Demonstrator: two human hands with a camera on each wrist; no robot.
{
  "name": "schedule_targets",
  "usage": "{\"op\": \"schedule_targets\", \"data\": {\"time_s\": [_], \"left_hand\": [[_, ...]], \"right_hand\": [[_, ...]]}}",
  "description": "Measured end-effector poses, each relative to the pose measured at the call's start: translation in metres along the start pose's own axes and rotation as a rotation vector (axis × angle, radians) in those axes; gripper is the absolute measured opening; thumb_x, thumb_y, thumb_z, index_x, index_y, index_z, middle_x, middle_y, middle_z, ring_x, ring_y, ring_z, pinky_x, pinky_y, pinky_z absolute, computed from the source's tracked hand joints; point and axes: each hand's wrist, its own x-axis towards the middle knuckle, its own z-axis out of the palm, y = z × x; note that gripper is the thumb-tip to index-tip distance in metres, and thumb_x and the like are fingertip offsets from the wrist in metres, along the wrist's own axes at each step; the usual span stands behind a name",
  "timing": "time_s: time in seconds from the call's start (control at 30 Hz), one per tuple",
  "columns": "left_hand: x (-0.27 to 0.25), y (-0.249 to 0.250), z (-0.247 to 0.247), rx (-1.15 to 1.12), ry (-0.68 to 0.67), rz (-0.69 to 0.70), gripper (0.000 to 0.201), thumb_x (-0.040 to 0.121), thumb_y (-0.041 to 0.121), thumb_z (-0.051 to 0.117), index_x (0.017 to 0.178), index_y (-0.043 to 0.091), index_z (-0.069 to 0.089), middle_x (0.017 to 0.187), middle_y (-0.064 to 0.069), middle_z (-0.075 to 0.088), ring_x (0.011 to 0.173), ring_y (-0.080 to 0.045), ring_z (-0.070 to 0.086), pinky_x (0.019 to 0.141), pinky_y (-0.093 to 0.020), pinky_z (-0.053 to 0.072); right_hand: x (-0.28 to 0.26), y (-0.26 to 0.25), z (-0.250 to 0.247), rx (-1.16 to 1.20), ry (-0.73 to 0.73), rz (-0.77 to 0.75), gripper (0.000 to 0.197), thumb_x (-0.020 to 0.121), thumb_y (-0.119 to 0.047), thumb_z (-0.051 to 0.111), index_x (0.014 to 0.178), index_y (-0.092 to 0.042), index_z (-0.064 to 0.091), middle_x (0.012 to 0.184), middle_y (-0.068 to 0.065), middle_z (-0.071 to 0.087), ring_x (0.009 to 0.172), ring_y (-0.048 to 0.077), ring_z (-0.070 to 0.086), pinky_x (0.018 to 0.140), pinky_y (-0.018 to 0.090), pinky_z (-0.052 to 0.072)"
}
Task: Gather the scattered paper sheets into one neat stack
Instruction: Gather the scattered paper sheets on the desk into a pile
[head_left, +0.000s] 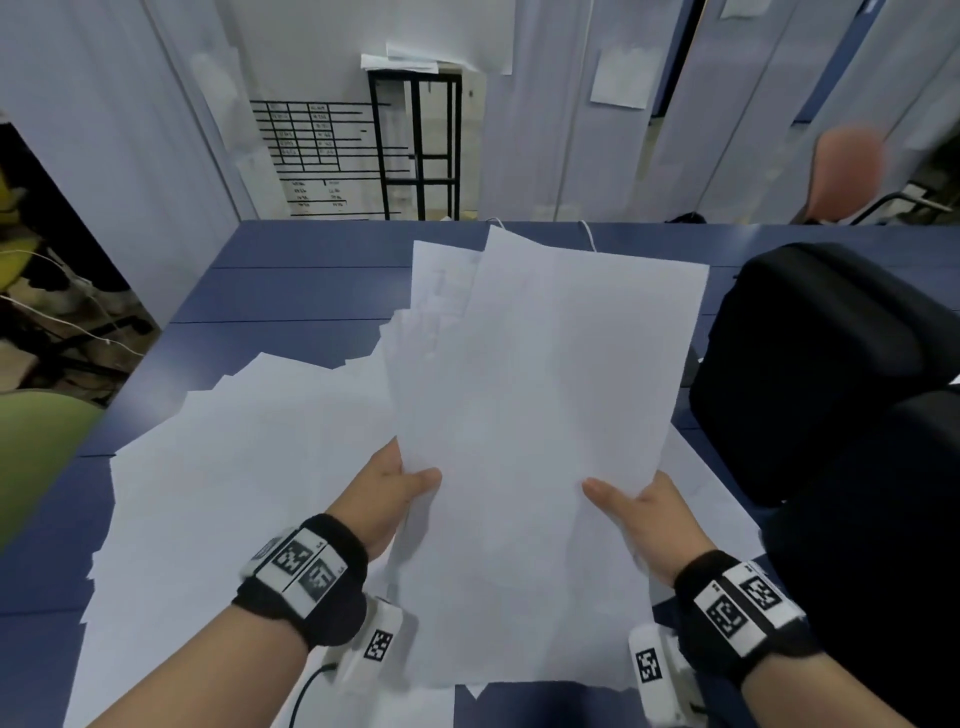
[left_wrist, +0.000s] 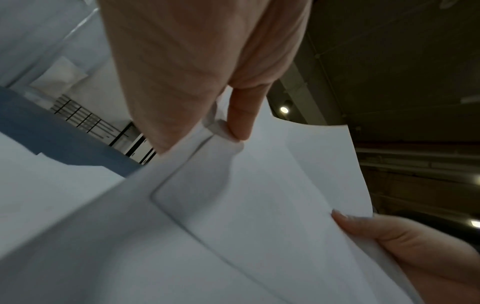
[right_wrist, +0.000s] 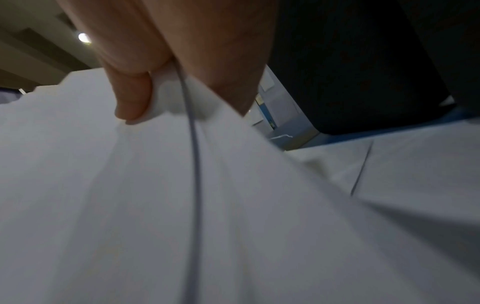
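Both hands hold up a bundle of white paper sheets (head_left: 540, 395) above the blue table (head_left: 291, 291); the sheets in it are fanned and uneven at the top. My left hand (head_left: 402, 480) pinches the bundle's left edge, thumb on top. My right hand (head_left: 631, 501) pinches its right edge, thumb across the front. In the left wrist view the left thumb (left_wrist: 241, 115) presses the held sheets (left_wrist: 259, 205). The right wrist view has the right thumb (right_wrist: 132, 96) on the paper (right_wrist: 155, 205). More loose sheets (head_left: 234, 467) lie overlapping on the table, left of and under the bundle.
A black bag (head_left: 831, 374) stands on the table at the right, close to the held sheets. A green chair (head_left: 36, 457) is at the left edge, an orange chair (head_left: 847, 171) at the far right. White partitions stand behind the table.
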Motion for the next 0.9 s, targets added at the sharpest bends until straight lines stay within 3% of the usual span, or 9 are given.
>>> {"op": "schedule_targets", "data": {"time_s": [0.1, 0.23, 0.33, 0.43, 0.53, 0.63, 0.7, 0.8, 0.9], "left_hand": [[0.008, 0.006, 0.011, -0.032, 0.014, 0.017, 0.031, 0.098, 0.003, 0.049, 0.126, 0.011, 0.057, 0.119, -0.009, 0.069, 0.111, -0.030, 0.065, 0.098, -0.044, 0.049], [0.028, 0.014, 0.019, -0.107, 0.093, -0.068, 0.034, 0.100, 0.045, 0.041, 0.104, 0.020, 0.064, 0.093, 0.005, 0.070, 0.089, -0.015, 0.064, 0.085, -0.035, 0.047], [0.053, -0.004, 0.013, 0.145, 0.232, -0.104, 0.032, 0.099, 0.042, 0.046, 0.103, 0.015, 0.064, 0.102, 0.000, 0.069, 0.098, -0.019, 0.061, 0.083, -0.034, 0.044], [0.078, -0.037, 0.002, 0.537, 0.289, -0.083, 0.023, 0.090, 0.031, 0.065, 0.103, 0.011, 0.063, 0.106, -0.003, 0.064, 0.106, -0.024, 0.060, 0.087, -0.031, 0.046], [0.093, -0.060, 0.000, 0.884, 0.316, -0.209, 0.055, 0.080, 0.049, 0.070, 0.121, 0.016, 0.055, 0.126, -0.008, 0.053, 0.119, -0.029, 0.051, 0.099, -0.037, 0.043], [0.097, -0.070, -0.001, 1.057, 0.491, -0.426, 0.086, 0.066, 0.067, 0.071, 0.130, 0.018, 0.040, 0.135, -0.010, 0.037, 0.126, -0.032, 0.037, 0.098, -0.046, 0.038], [0.094, -0.073, -0.009, 0.995, 0.667, -0.511, 0.091, 0.064, 0.065, 0.072, 0.132, 0.015, 0.035, 0.136, -0.011, 0.033, 0.128, -0.033, 0.032, 0.098, -0.051, 0.035], [0.087, -0.080, -0.036, 0.819, 0.892, -0.594, 0.096, 0.066, 0.059, 0.074, 0.136, 0.009, 0.032, 0.145, -0.017, 0.028, 0.135, -0.035, 0.026, 0.105, -0.057, 0.028], [0.077, -0.079, -0.063, 0.743, 1.002, -0.671, 0.099, 0.065, 0.053, 0.076, 0.136, 0.004, 0.030, 0.143, -0.020, 0.028, 0.134, -0.037, 0.028, 0.104, -0.058, 0.028]], "right_hand": [[0.004, -0.003, -0.010, -0.024, 0.013, -0.012, 0.024, 0.091, -0.010, 0.062, 0.113, -0.020, 0.064, 0.103, -0.006, 0.074, 0.096, 0.010, 0.070, 0.074, 0.020, 0.053], [0.006, -0.010, -0.033, -0.022, 0.101, -0.056, 0.028, 0.089, -0.008, 0.063, 0.116, -0.018, 0.063, 0.105, -0.007, 0.074, 0.097, 0.011, 0.070, 0.081, 0.027, 0.052], [0.005, -0.012, -0.059, 0.005, 0.178, -0.064, 0.026, 0.085, -0.016, 0.068, 0.112, -0.016, 0.066, 0.105, -0.002, 0.074, 0.100, 0.017, 0.070, 0.081, 0.029, 0.055], [0.000, -0.017, -0.080, -0.014, 0.251, -0.100, 0.051, 0.065, -0.050, 0.080, 0.103, -0.017, 0.068, 0.097, -0.008, 0.075, 0.092, 0.008, 0.071, 0.069, 0.015, 0.055], [0.000, -0.015, -0.097, -0.004, 0.317, -0.130, 0.021, 0.087, -0.013, 0.067, 0.107, -0.014, 0.064, 0.082, -0.010, 0.074, 0.079, -0.004, 0.069, 0.059, 0.007, 0.049], [0.001, -0.010, -0.106, -0.066, 0.360, -0.137, 0.023, 0.090, 0.001, 0.059, 0.110, -0.012, 0.061, 0.077, -0.018, 0.072, 0.072, -0.012, 0.066, 0.058, 0.002, 0.046], [0.002, -0.007, -0.110, -0.084, 0.374, -0.120, 0.019, 0.090, 0.002, 0.058, 0.103, -0.012, 0.062, 0.073, -0.024, 0.071, 0.069, -0.013, 0.065, 0.057, 0.001, 0.045], [0.003, -0.001, -0.115, -0.073, 0.369, -0.109, 0.018, 0.090, 0.001, 0.060, 0.093, -0.017, 0.065, 0.080, -0.014, 0.074, 0.071, -0.012, 0.066, 0.058, 0.001, 0.045], [0.008, 0.000, -0.115, -0.082, 0.352, -0.106, 0.020, 0.090, 0.001, 0.060, 0.102, -0.015, 0.064, 0.088, -0.012, 0.072, 0.074, -0.015, 0.064, 0.060, -0.001, 0.043]]}}
